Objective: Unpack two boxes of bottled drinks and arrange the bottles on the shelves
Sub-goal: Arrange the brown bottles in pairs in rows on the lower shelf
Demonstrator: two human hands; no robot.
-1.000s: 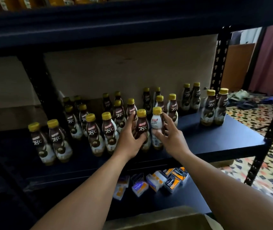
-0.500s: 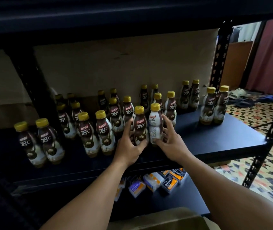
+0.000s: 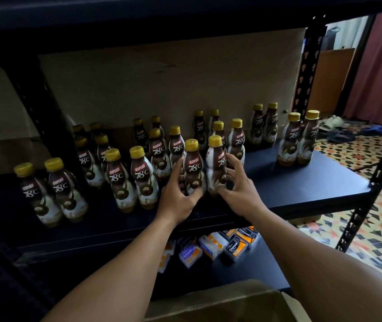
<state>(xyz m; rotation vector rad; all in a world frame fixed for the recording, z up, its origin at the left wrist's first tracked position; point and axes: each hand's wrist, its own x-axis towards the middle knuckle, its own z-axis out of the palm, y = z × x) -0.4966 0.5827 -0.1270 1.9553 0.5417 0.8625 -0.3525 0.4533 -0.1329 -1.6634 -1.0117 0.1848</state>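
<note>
Two upright bottles stand side by side near the front of the shelf (image 3: 301, 182). The left hand (image 3: 178, 201) grips the dark bottle (image 3: 192, 167); the right hand (image 3: 237, 190) grips the pale bottle (image 3: 215, 166), at its 3 o'clock. Each bottle lies at 12 o'clock from its hand (long axes vertical).

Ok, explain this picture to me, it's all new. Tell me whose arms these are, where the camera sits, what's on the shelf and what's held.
No machine here: these are a person's two bare arms, filmed by one camera worn on the head, looking forward and down. The left hand grips a darker bottle and the right hand grips a paler bottle beside it. Both stand upright near the front of a dark shelf. More yellow-capped bottles stand in pairs around them. Small packets lie on the lower shelf, and a cardboard box shows at the bottom edge.
</note>
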